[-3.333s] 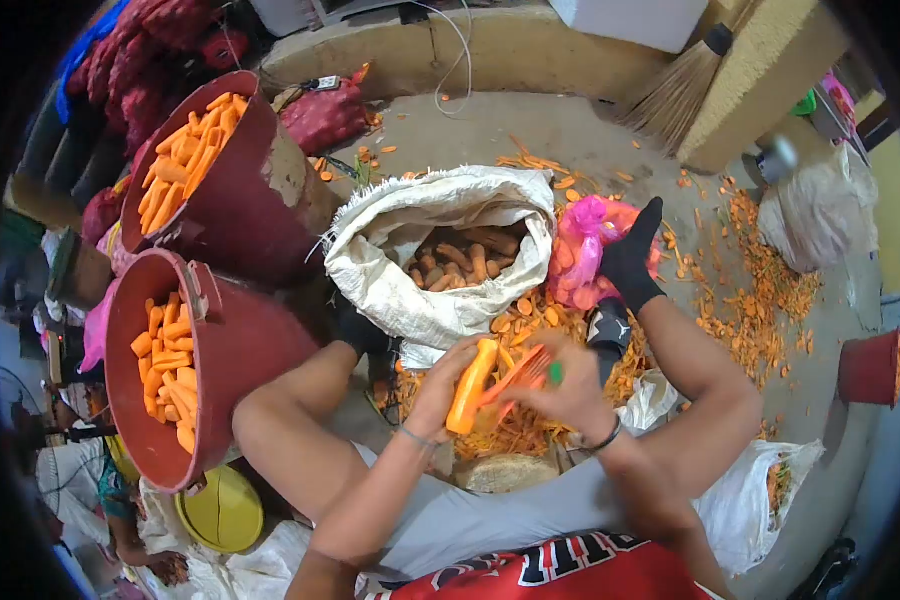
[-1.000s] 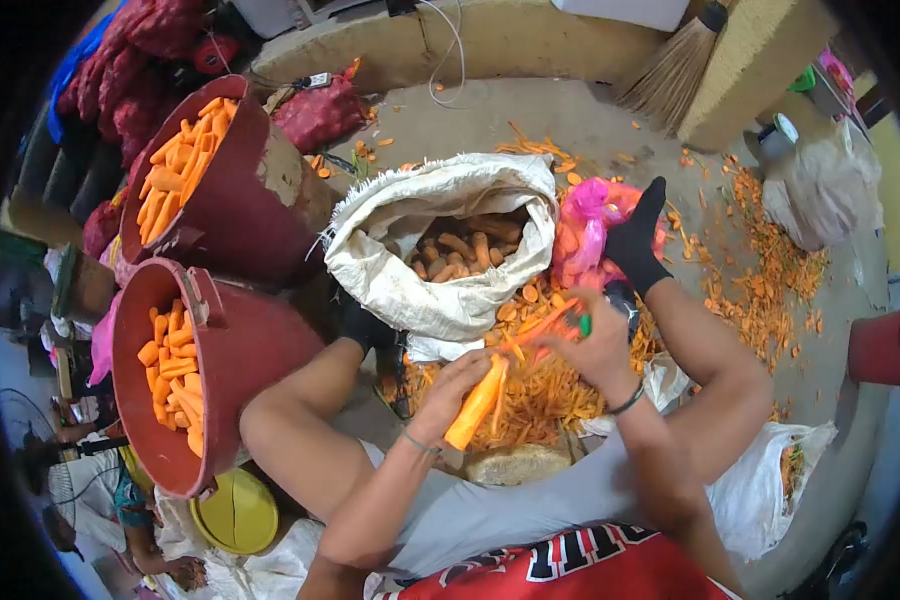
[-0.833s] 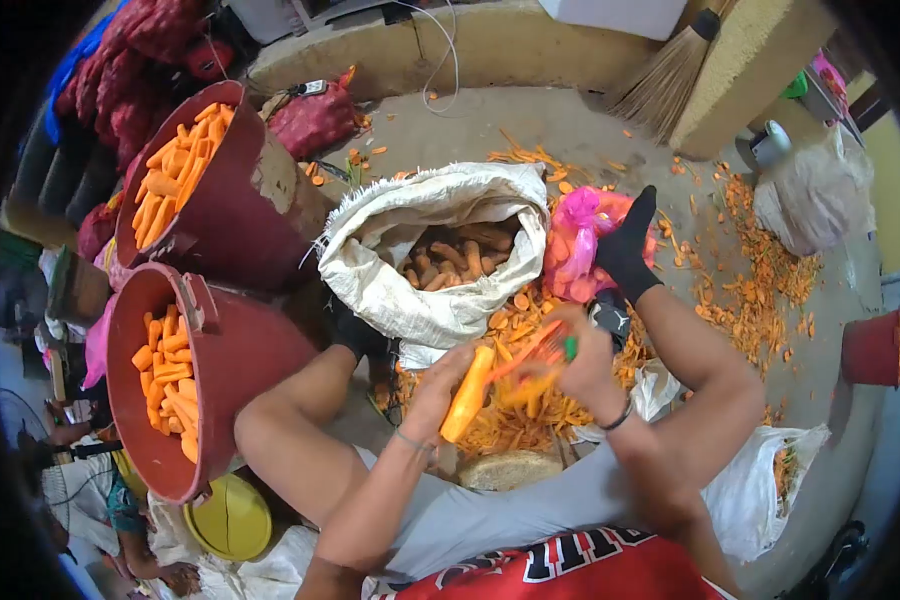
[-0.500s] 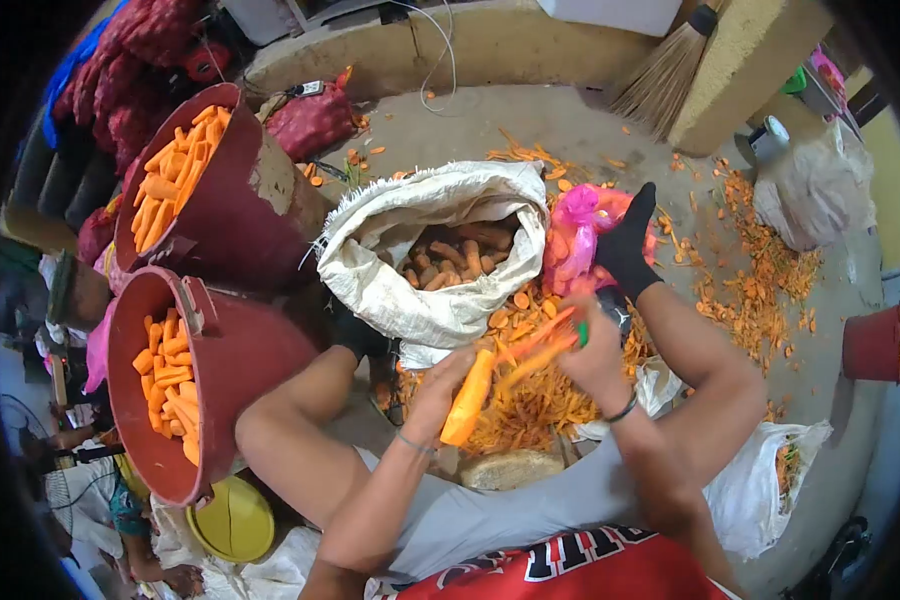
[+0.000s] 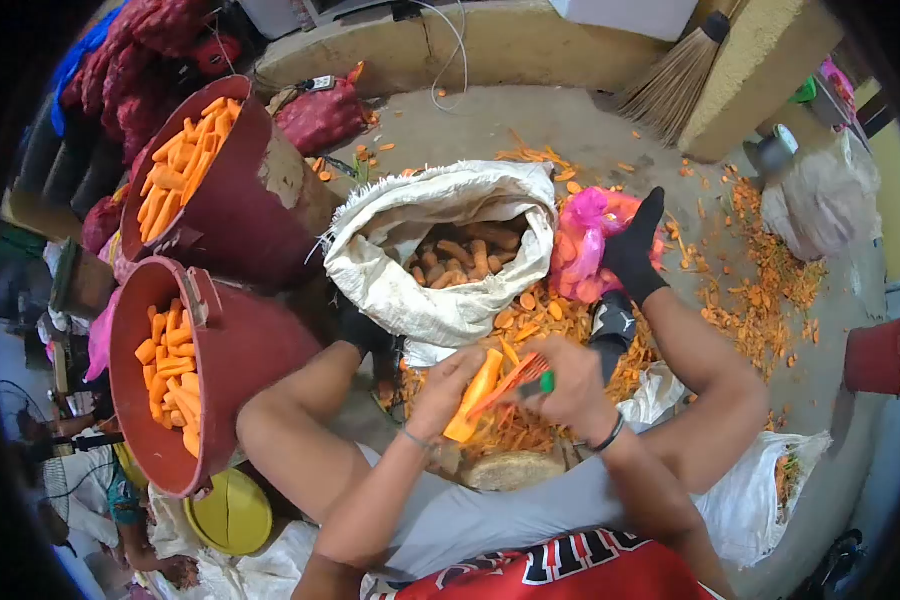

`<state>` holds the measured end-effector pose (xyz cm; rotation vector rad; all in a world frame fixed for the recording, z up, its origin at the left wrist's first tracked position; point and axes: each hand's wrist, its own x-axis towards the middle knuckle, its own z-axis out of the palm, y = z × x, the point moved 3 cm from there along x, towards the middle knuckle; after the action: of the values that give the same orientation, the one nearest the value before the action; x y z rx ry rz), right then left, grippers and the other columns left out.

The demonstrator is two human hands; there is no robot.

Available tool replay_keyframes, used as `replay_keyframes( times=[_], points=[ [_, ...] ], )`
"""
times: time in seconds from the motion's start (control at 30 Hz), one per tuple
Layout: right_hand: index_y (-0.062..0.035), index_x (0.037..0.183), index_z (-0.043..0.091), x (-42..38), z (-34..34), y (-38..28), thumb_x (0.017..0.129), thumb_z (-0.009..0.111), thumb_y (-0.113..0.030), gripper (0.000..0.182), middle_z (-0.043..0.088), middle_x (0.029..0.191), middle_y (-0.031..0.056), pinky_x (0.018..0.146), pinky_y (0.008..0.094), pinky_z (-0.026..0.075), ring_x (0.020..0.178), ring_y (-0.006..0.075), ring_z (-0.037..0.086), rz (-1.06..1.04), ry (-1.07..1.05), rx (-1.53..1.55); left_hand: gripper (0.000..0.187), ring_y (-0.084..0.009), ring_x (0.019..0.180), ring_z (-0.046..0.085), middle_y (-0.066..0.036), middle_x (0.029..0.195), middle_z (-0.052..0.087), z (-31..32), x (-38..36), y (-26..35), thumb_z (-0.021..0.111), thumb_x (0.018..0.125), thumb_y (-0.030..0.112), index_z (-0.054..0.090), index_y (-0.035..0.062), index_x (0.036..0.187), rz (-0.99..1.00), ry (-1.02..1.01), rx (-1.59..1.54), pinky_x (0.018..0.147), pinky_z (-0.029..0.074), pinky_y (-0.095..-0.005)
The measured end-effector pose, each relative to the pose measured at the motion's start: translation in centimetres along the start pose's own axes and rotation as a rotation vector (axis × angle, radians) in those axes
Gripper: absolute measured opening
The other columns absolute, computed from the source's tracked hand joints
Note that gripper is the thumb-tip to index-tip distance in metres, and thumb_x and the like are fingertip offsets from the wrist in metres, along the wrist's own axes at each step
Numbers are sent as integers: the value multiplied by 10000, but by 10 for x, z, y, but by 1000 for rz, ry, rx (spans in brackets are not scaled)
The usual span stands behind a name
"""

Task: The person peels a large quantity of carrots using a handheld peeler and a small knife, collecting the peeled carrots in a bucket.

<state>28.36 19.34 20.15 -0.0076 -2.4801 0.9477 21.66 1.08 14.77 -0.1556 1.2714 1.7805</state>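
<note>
Head view: the grey floor (image 5: 490, 120) around you is strewn with orange scraps (image 5: 765, 250). Two red buckets (image 5: 255, 340) of carrots stand left, a white sack (image 5: 410, 305) ahead. Your left hand (image 5: 442, 398) grips a carrot (image 5: 482, 388) above the peelings (image 5: 510, 432); your right hand (image 5: 575, 385) clasps a red peeler (image 5: 515, 378) against it. You seem mid-peel; another stroke would need a steady carrot.

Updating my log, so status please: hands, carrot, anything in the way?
Left hand gripping carrot. Right hand holding red peeler at it. Carrot's visible surface bright orange. Nothing seen blocking the peeler.
</note>
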Motion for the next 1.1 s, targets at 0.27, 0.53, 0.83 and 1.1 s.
replay_keyframes(
  times=[0.27,0.53,0.83,1.1],
  points=[
    [-77,1107,583,-7,-3,80,803,777,-430,505,675,884,156,702,427,519,818,371,667,400,-7,-62,398,-79,885,619,-46,1042,664,10,-5,12,642,964,233,591,25,1300,70,-176,430,792,509,-221],
    [-92,1182,559,-35,32,82,892,634,-229,329,642,994,193,771,475,485,940,395,623,488,-296,-72,623,-165,949,651,-104,1104,639,-32,-16,65,730,823,20,467,30,1387,191,21,168,807,556,-288],
    [-30,1137,603,-24,27,27,862,603,-118,289,675,920,235,771,440,515,904,405,665,511,-346,138,578,-186,1201,555,-137,1330,557,-7,-7,29,593,872,33,440,-15,1427,-12,-360,69,993,487,-310],
    [-34,1072,631,-20,22,16,870,605,-155,236,659,836,250,714,478,517,823,434,654,541,-303,192,481,-140,1003,593,-92,1194,596,-1,0,24,543,958,176,471,-29,1387,62,-317,161,869,500,-286]
  ],
)
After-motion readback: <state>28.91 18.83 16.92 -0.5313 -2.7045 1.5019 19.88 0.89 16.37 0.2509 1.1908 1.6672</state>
